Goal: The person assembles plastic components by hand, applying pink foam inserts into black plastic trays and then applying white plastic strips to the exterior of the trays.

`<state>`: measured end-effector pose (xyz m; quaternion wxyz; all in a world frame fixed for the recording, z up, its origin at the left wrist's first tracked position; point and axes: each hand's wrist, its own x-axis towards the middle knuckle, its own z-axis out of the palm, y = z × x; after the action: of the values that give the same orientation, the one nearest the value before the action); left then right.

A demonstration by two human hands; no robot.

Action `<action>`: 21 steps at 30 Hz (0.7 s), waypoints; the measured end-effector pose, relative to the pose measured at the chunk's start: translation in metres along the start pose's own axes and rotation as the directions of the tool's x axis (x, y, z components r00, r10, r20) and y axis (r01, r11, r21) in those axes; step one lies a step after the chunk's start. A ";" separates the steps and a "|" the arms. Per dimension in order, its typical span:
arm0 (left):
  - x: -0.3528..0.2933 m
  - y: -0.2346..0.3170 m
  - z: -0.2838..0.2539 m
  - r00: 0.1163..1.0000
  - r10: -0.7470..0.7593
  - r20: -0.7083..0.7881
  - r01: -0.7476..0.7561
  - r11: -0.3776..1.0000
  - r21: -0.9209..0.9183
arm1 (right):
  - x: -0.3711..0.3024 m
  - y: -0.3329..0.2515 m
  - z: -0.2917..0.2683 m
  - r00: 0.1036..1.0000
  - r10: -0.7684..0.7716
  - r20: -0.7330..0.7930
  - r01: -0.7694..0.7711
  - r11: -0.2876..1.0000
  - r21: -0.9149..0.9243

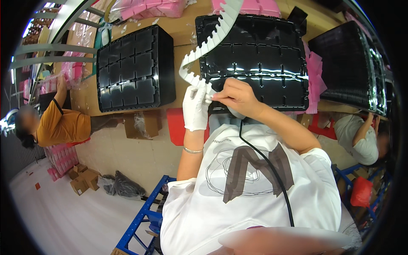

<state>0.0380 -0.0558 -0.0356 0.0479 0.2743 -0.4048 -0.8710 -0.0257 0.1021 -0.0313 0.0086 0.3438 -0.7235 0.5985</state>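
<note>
at the upper centre of the frame i see a white notched strip (211,43) curving down in front of a black tray (255,55). the gloved left hand (196,106) is closed around its lower end, and the bare right hand (239,97) pinches there, thumb and forefinger together. pink sheets (315,78) show beside the tray's right edge; a black tray stack (127,70) sits upper left, a person in orange (63,125) at far left.
</note>
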 end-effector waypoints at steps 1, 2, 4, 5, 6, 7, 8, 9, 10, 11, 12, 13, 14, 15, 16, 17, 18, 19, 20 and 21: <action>0.004 0.000 0.000 1.000 -0.001 0.003 0.001 1.000 0.000 | 0.009 0.001 -0.006 0.993 -0.103 0.050 0.102 0.994 0.028; 0.009 0.000 -0.003 1.000 0.019 -0.022 -0.020 0.999 -0.032 | 0.024 0.005 -0.013 0.997 -0.023 0.070 0.021 0.999 0.039; 0.016 0.003 -0.008 0.997 0.063 -0.051 -0.063 0.998 -0.011 | 0.068 0.026 -0.033 0.992 0.123 0.009 -0.122 0.992 -0.018; 0.016 0.005 -0.006 0.997 0.065 -0.048 -0.065 0.998 -0.010 | 0.091 0.051 -0.040 0.989 0.144 -0.029 -0.146 0.986 -0.081; 0.016 0.006 -0.004 0.997 0.062 -0.038 -0.060 0.997 0.057 | 0.111 0.081 -0.051 0.994 0.108 0.000 -0.107 0.982 -0.156; 0.016 0.008 -0.002 0.998 0.056 -0.026 -0.052 0.991 0.126 | 0.130 0.097 -0.056 0.993 0.119 0.010 -0.114 0.971 -0.210; 0.019 0.004 -0.006 0.998 0.069 -0.010 -0.067 0.986 0.153 | 0.145 0.116 -0.058 0.988 0.143 0.056 -0.123 0.956 -0.265; 0.021 0.004 -0.003 0.998 0.069 -0.003 -0.068 0.986 0.155 | 0.157 0.138 -0.059 0.988 0.112 0.102 -0.076 0.950 -0.303; 0.021 0.005 -0.002 0.998 0.066 -0.003 -0.064 0.983 0.171 | 0.166 0.146 -0.058 0.989 0.076 0.130 -0.014 0.903 -0.428; 0.021 0.005 -0.001 0.998 0.061 -0.002 -0.060 0.980 0.188 | 0.171 0.153 -0.057 0.986 0.046 0.161 0.050 0.837 -0.545; 0.021 0.008 0.003 0.999 0.044 -0.014 -0.041 0.985 0.170 | 0.172 0.159 -0.057 0.986 0.046 0.160 0.049 0.837 -0.545; 0.021 0.007 0.001 0.999 0.047 -0.023 -0.043 0.985 0.165 | 0.174 0.156 -0.053 0.980 0.120 0.158 -0.012 0.830 -0.557; 0.022 0.005 -0.002 0.999 0.044 -0.013 -0.042 0.986 0.164 | 0.176 0.154 -0.049 0.969 0.193 0.155 -0.072 0.819 -0.570; 0.023 0.004 -0.004 0.999 0.041 -0.003 -0.040 0.986 0.163 | 0.178 0.160 -0.046 0.967 0.193 0.163 -0.068 0.821 -0.567; 0.023 0.005 -0.001 0.999 0.037 0.000 -0.036 0.986 0.164 | 0.177 0.169 -0.047 0.983 0.131 0.131 -0.030 0.811 -0.584; 0.024 0.008 0.003 1.000 0.022 0.002 -0.023 0.985 0.173 | 0.177 0.180 -0.048 0.993 0.064 0.099 0.009 0.799 -0.602; 0.026 0.009 0.006 1.000 0.008 0.005 -0.009 0.983 0.183 | 0.177 0.190 -0.048 0.993 0.066 0.096 0.005 0.797 -0.604; 0.027 0.010 0.006 1.000 0.007 0.007 -0.008 0.983 0.183 | 0.179 0.196 -0.048 0.996 -0.030 0.081 0.074 0.785 -0.615; 0.029 0.011 0.006 1.000 -0.006 0.018 0.002 0.982 0.189 | 0.179 0.200 -0.048 0.990 -0.126 0.067 0.140 0.766 -0.628; 0.031 0.011 0.006 0.999 -0.019 0.030 0.012 0.980 0.196 | 0.179 0.205 -0.051 0.990 -0.125 0.064 0.137 0.764 -0.630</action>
<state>0.0074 -0.0685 -0.0374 0.0074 0.2667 -0.4873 -0.8315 -0.2862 0.0689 -0.1175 0.1590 0.3760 -0.8567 0.3152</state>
